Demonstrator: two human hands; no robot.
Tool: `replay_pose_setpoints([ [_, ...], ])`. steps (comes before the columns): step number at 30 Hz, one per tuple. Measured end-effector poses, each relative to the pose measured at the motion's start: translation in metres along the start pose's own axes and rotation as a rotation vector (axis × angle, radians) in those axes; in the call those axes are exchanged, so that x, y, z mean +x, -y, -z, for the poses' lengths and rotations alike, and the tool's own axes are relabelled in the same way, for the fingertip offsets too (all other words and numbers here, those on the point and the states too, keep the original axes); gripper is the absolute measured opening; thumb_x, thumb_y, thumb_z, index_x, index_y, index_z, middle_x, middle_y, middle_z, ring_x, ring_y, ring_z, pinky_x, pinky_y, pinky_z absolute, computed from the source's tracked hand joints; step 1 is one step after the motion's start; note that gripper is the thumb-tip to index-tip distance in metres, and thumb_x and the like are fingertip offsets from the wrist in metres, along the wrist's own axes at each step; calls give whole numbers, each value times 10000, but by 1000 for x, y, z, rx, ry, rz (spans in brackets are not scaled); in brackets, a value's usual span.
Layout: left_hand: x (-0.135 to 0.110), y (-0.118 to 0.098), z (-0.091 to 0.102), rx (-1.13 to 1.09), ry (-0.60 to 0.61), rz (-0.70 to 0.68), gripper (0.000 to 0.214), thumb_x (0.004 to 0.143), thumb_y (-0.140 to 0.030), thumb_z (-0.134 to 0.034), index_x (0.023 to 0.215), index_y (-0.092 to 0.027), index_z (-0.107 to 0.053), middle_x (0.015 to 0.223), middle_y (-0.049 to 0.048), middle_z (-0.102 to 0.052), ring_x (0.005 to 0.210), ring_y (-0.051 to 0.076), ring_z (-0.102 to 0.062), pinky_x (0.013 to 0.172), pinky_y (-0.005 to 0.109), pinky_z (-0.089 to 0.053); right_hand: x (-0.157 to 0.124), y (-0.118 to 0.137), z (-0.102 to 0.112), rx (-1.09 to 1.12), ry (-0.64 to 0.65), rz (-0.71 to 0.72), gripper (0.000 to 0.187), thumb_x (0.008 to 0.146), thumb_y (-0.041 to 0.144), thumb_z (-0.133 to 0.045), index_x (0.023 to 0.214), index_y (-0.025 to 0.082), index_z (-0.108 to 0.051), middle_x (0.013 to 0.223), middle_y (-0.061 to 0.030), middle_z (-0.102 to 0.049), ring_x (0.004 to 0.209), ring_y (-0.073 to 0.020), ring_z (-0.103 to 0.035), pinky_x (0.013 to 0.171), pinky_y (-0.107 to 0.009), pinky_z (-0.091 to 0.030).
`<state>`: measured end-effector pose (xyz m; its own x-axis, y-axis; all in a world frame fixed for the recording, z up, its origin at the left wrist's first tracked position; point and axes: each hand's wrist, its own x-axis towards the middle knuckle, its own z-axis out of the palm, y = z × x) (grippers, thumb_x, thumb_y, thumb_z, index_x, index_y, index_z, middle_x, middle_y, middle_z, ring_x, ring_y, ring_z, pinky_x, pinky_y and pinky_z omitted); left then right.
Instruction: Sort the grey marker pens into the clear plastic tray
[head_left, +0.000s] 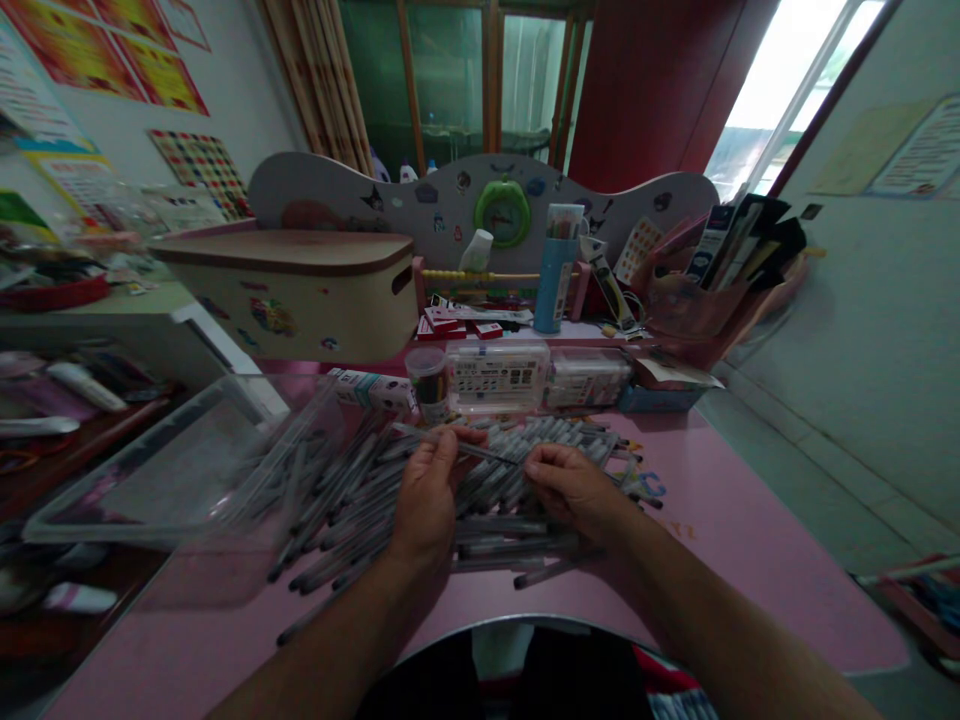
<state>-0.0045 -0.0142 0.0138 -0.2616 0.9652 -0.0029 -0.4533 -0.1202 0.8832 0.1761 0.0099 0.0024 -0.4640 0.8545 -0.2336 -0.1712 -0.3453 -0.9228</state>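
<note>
In the head view, my left hand (429,488) is closed around a clear-barrelled pen (469,449), which lies slantwise between my two hands. The fingers of my right hand (566,482) pinch together at the pen's thin dark end; whether that is a refill or the tip I cannot make out. Beneath and around both hands spreads a heap of similar clear pens (360,515) with dark ends. On the left, more pens sit in a clear plastic tub (97,530), which appears tilted toward the heap.
The pink desk (757,590) carries a clear plastic case (499,377), a cup of pencils (429,380) and a blue box (660,398) along its back. Behind them stand a cream storage bin (322,300), a blue cylinder (553,285) and a green clock (502,214).
</note>
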Motion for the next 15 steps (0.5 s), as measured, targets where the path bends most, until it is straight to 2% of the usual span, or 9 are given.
replay_pose_setpoints([
  [3,12,-11,4,-224,-173,-120,221,836,-416,-648,889,-206,-600,819,8,-686,779,169,-679,807,347,-543,0,5,5,-6,-111,71,216,711,293,-646,622,198,-474,417,111,-339,333,-37,-215,320,-166,-139],
  [4,15,-15,6,-271,-210,-138,209,834,-403,-649,897,-212,-593,793,-5,-668,711,149,-659,771,341,-550,1,7,6,5,-161,90,212,713,291,-631,619,203,-463,420,110,-329,334,-40,-205,321,-173,-138],
  [6,16,-20,6,-316,-230,-130,194,818,-370,-667,905,-213,-594,750,-24,-620,581,92,-567,633,258,-529,2,8,5,28,-252,130,216,743,328,-620,650,214,-463,429,115,-301,343,-51,-182,325,-185,-135],
  [8,10,-20,2,-301,-161,-39,233,776,-326,-720,940,-207,-605,727,-38,-577,504,49,-457,480,164,-420,2,7,2,2,-300,188,227,795,387,-615,709,219,-488,453,114,-290,367,-67,-200,346,-194,-158],
  [11,-5,-8,-7,-214,37,201,384,694,-304,-805,1007,-191,-615,735,-50,-551,458,17,-358,390,125,-286,0,1,-8,-275,-284,370,224,860,388,-598,735,208,-548,557,62,-428,495,-102,-390,465,-215,-315],
  [13,-14,3,-12,-162,107,299,399,676,-366,-821,962,-166,-628,740,-44,-549,462,17,-367,380,126,-281,-4,-3,-15,-527,-189,477,201,887,321,-572,730,197,-590,660,23,-536,635,-134,-502,607,-248,-392],
  [15,-17,10,-14,-156,98,302,368,704,-451,-786,825,-144,-623,738,-21,-565,519,45,-462,413,139,-356,-8,-7,-20,-667,-46,506,161,901,274,-538,788,195,-621,710,11,-582,683,-150,-540,670,-270,-406],
])
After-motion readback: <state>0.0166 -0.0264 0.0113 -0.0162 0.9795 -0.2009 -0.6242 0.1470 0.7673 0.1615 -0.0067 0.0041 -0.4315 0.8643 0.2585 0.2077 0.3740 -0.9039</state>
